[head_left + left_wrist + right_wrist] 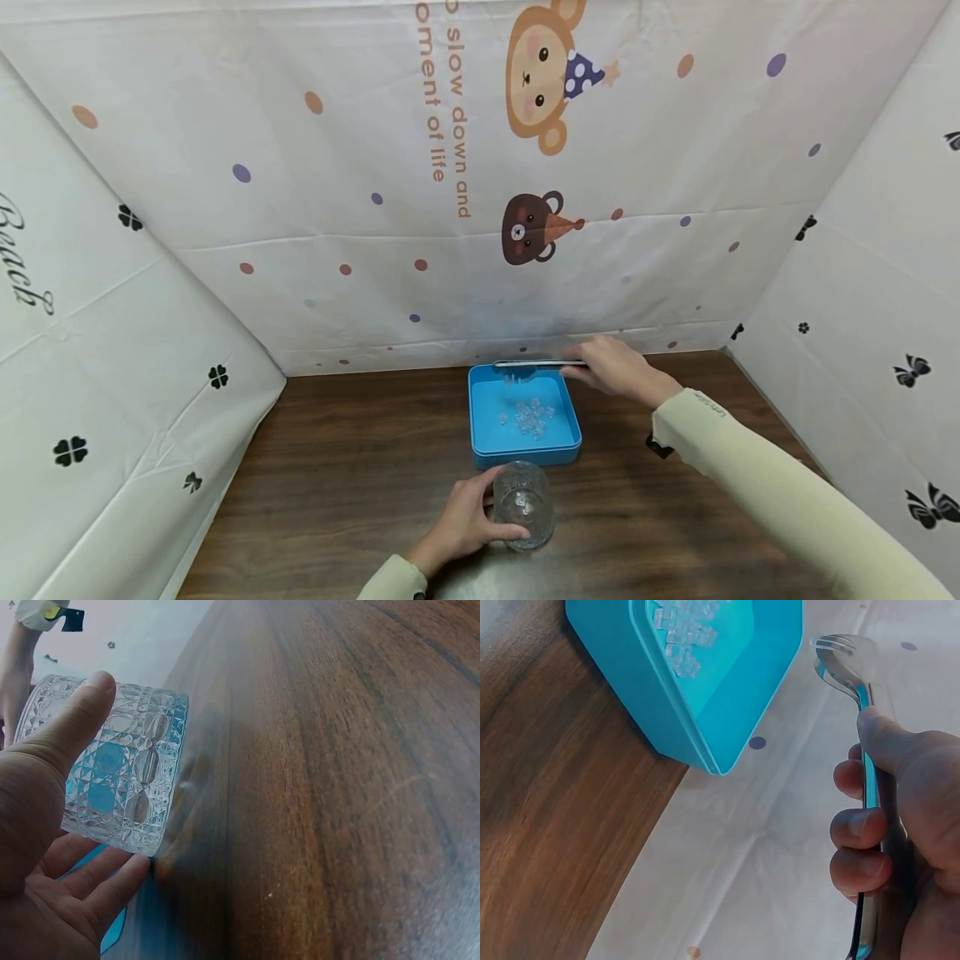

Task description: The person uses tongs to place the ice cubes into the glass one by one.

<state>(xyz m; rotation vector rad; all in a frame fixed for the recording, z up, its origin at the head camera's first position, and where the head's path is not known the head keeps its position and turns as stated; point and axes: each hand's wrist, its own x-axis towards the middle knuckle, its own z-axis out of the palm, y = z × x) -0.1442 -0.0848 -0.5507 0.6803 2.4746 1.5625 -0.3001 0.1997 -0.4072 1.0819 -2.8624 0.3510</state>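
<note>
My left hand (467,518) (56,802) holds a clear, cut-patterned glass (522,508) (124,765) on the table, thumb on one side and fingers on the other. In my right hand (611,368) (922,802) is a pair of metal tongs (536,363) (869,780), gripped along the handle. Their fork-and-spoon end reaches over the back of a blue tray (525,457) (622,682) in the head view. Small clear pieces like ice (531,418) (684,634) lie heaped on the tray's floor. Whether the tongs hold a piece cannot be told.
Under everything is a dark wood-grain table (352,483). A white printed cloth (375,275) rises just behind the tray, and similar cloths stand at the left and right sides. The glass sits close in front of the tray.
</note>
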